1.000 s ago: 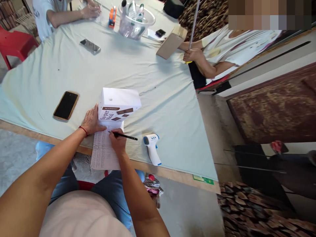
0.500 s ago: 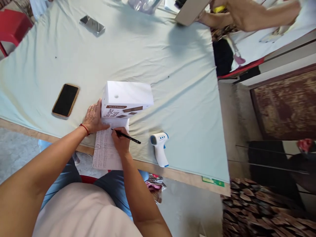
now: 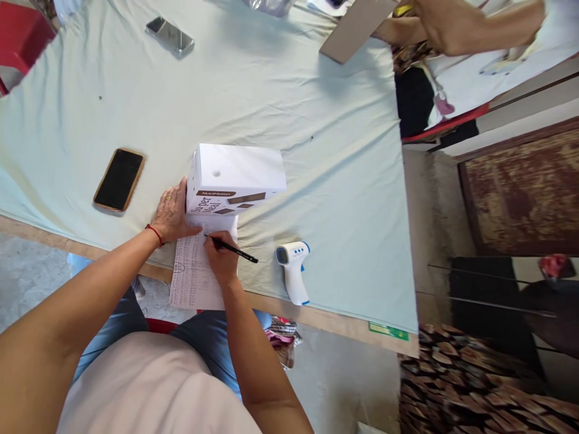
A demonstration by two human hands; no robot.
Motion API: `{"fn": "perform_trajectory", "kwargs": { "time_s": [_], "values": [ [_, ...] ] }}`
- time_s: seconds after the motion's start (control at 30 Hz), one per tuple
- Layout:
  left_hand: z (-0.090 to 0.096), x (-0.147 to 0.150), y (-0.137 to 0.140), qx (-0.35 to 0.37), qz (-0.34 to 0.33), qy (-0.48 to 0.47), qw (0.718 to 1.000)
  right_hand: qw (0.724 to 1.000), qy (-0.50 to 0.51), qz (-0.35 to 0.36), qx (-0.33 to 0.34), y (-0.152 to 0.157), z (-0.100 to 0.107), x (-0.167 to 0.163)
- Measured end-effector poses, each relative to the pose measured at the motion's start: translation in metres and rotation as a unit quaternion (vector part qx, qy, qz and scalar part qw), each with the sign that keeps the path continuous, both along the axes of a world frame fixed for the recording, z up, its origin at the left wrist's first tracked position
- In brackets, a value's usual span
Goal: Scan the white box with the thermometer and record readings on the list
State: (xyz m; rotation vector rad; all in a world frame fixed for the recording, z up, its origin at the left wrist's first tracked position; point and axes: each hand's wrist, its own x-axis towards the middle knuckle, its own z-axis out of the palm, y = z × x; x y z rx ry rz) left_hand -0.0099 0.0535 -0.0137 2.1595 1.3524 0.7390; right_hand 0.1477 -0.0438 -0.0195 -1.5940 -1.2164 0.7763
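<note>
My right hand (image 3: pixel 221 256) grips a black pen (image 3: pixel 242 253), its tip down on a sheet of paper (image 3: pixel 194 274) covered with handwritten lines. The paper's lower end hangs past the table edge, and its top reaches the foot of a white box (image 3: pixel 242 166) printed "Super Meal". My left hand (image 3: pixel 170 214) lies with fingers stretched along the box's left side, thumb spread over the paper's upper left. To the right of my right hand rests a white and blue infrared thermometer (image 3: pixel 294 271).
A phone in a brown-edged case (image 3: pixel 119 179) lies to the left on the cloth-covered table (image 3: pixel 344 211). Further back is a shiny silver object (image 3: pixel 169 35). Another person's arm (image 3: pixel 470 27) and a grey-brown panel (image 3: pixel 357 30) are at the top right. Stacked firewood (image 3: pixel 479 386) stands lower right.
The view has shifted slightly. The panel near the other person's arm has tilted a little. My hands, pen and paper keep nearly the same places.
</note>
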Motion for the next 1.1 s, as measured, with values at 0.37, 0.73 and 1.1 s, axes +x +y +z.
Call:
{"fn": "perform_trajectory", "kwargs": {
  "time_s": [0.37, 0.73, 1.1],
  "values": [
    [-0.004, 0.000, 0.000, 0.025, 0.010, 0.048, 0.998, 0.999, -0.014, -0.010, 0.043, 0.001, -0.007, 0.000],
    [-0.005, 0.000, 0.001, 0.021, 0.011, 0.046, 0.999, 0.999, -0.017, -0.007, 0.043, 0.001, -0.007, 0.000],
    [-0.005, 0.000, 0.001, 0.033, 0.011, 0.057, 0.998, 0.998, -0.024, -0.026, 0.047, 0.000, -0.012, 0.001]
  ]
}}
